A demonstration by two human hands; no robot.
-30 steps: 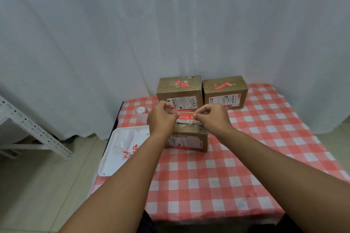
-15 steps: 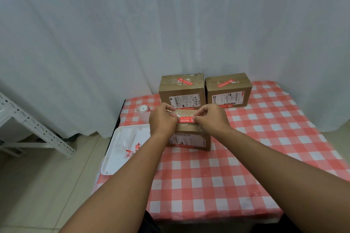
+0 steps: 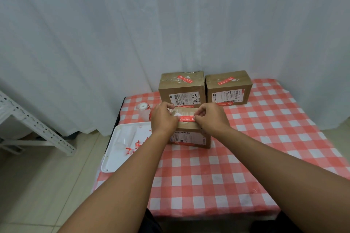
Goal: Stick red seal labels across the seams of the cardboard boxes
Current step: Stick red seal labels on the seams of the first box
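A small cardboard box (image 3: 189,138) stands on the checked tablecloth in front of me. A red seal label (image 3: 186,119) lies stretched across its top. My left hand (image 3: 163,118) pinches the label's left end and my right hand (image 3: 210,117) pinches its right end, both hands low on the box top. Behind stand two more cardboard boxes, the left one (image 3: 181,89) and the right one (image 3: 228,87), each with a red label stuck on its top.
A white tray (image 3: 123,143) with red and white paper scraps lies at the table's left edge. A label roll (image 3: 143,108) sits behind it. A white curtain hangs at the back; a white metal rack (image 3: 28,121) stands on the floor at left.
Both hands have lowered the stretched label from just above the near box down onto its top. The view has tilted slightly.
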